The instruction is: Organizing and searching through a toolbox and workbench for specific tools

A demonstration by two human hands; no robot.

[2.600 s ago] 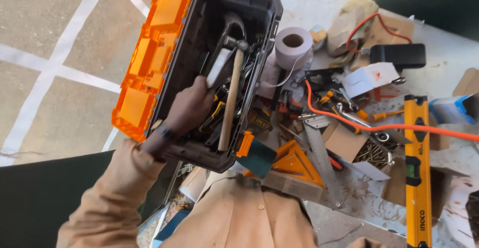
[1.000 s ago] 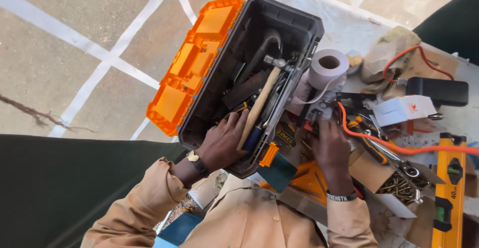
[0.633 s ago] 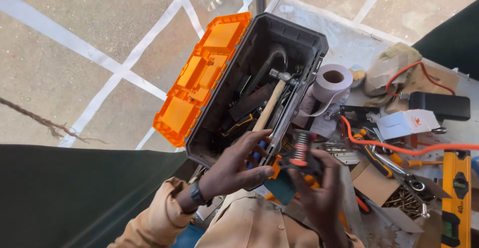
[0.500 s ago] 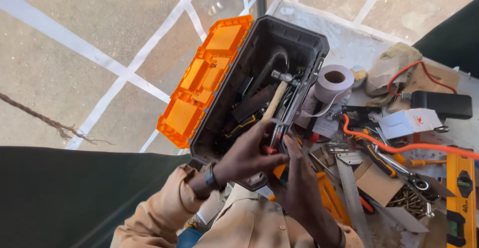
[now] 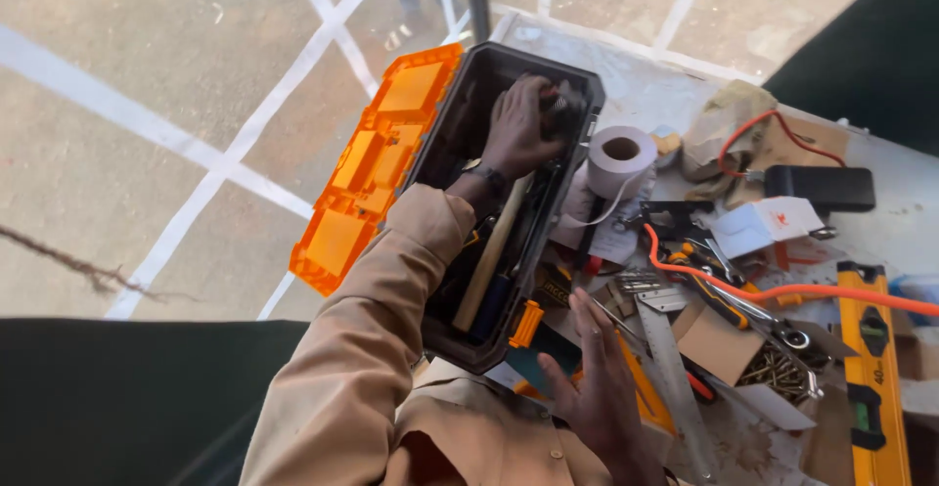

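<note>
Right hand (image 5: 597,388), nearest, is spread open-fingered beside the black plastic toolbox with orange hinged lid (image 5: 391,168), holding nothing. Left hand (image 5: 518,129) is sunk into the box's far end, curled over a dark object that cannot be identified. Contents noted: wooden-handled hammer (image 5: 486,261) and jumbled dark tools. Risk judged: fingers snagged on tools, or the box, seemingly near the table edge, tipped. Farther off are listed a white paper roll (image 5: 621,158) and a yellow spirit level (image 5: 871,369).

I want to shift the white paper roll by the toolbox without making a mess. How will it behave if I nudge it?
The white paper roll stands on end, so it should slide rather than roll, though it might tip. It looks light for its size with its hollow core. A loose tail hangs down from it, which could unwind or snag among the tools beside it.
</note>
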